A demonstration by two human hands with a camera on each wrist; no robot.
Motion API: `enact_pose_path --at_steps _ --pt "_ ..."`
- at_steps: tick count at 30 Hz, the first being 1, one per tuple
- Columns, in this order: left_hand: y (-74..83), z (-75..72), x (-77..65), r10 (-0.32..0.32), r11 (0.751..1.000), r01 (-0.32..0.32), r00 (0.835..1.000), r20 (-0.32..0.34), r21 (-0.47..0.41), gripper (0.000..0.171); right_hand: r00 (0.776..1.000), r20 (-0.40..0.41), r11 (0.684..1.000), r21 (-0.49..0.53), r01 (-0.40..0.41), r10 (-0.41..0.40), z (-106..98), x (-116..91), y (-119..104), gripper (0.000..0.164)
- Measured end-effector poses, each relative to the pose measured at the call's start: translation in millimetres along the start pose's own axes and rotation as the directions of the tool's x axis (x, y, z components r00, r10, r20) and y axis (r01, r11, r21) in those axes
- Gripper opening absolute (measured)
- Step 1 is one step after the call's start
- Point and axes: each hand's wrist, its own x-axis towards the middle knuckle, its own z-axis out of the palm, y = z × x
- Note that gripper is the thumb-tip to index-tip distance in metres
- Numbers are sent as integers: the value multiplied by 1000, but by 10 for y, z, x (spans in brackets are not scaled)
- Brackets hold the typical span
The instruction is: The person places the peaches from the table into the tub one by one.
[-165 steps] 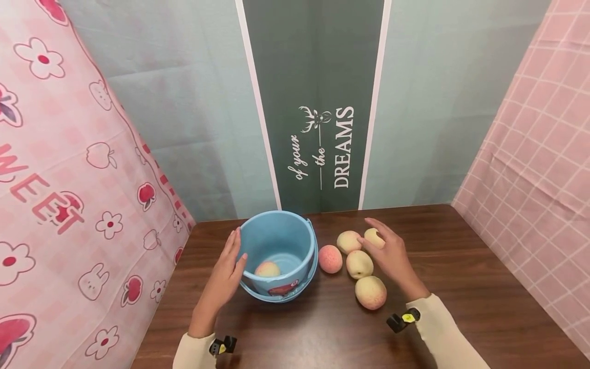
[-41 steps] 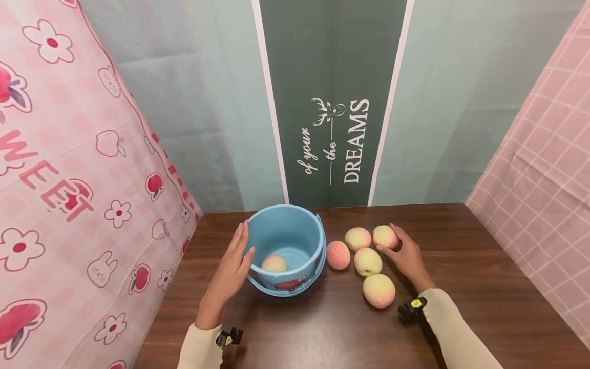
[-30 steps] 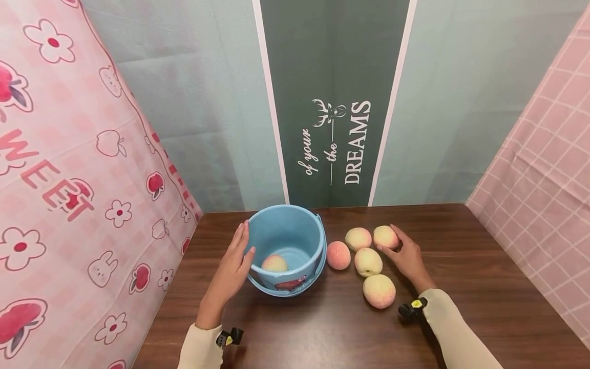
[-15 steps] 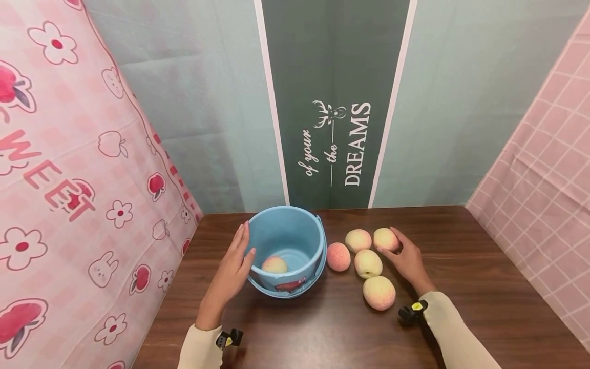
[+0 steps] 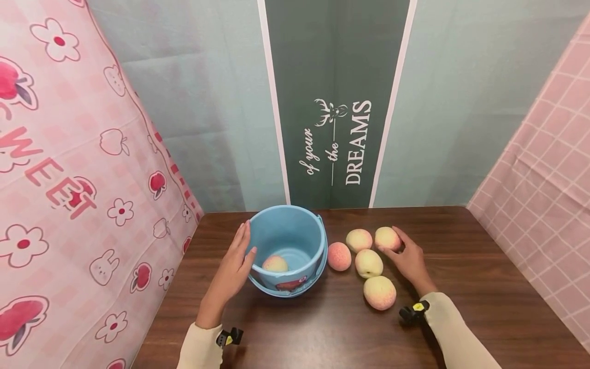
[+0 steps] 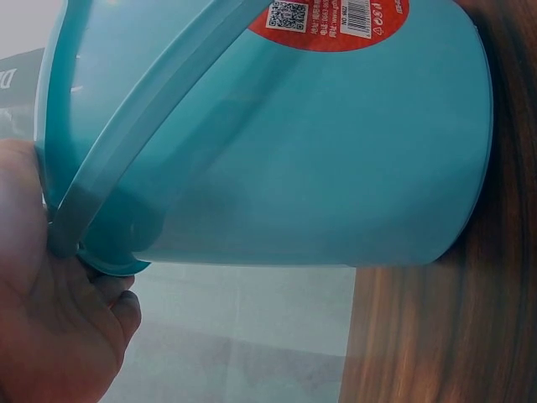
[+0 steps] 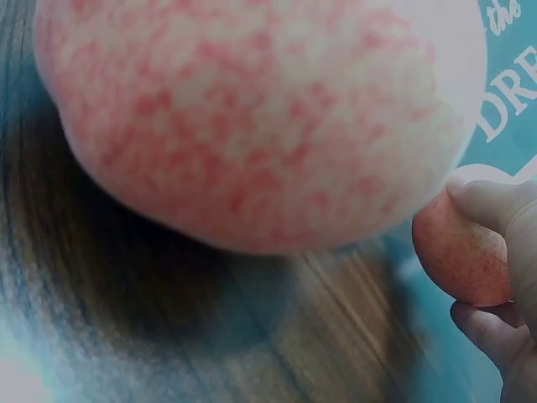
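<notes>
Toward the far left corner of the tabletop, the left grip is resting wide against the blue bucket. Near the far edge, the right grip, reaching before, is now pinching a peach, so the grabbing is looking done.

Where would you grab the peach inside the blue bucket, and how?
I'd take the peach by its rounded sides, reaching down through the open top. The blue bucket walls it in and it sits low inside, so sideways access is blocked. Coming over the right rim seems easiest, since the left hand is at the bucket's left side.
</notes>
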Motion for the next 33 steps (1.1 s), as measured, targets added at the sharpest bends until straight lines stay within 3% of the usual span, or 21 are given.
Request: enact_pose_path --at_steps 17,33 --pt "-2 10 -13 4 1000 -4 1000 -5 -2 67 997 -26 991 116 -63 66 -89 50 -312 78" --pt "19 12 -3 18 1000 -18 1000 -17 -9 67 998 -47 978 206 44 -35 -123 82 -723 72"
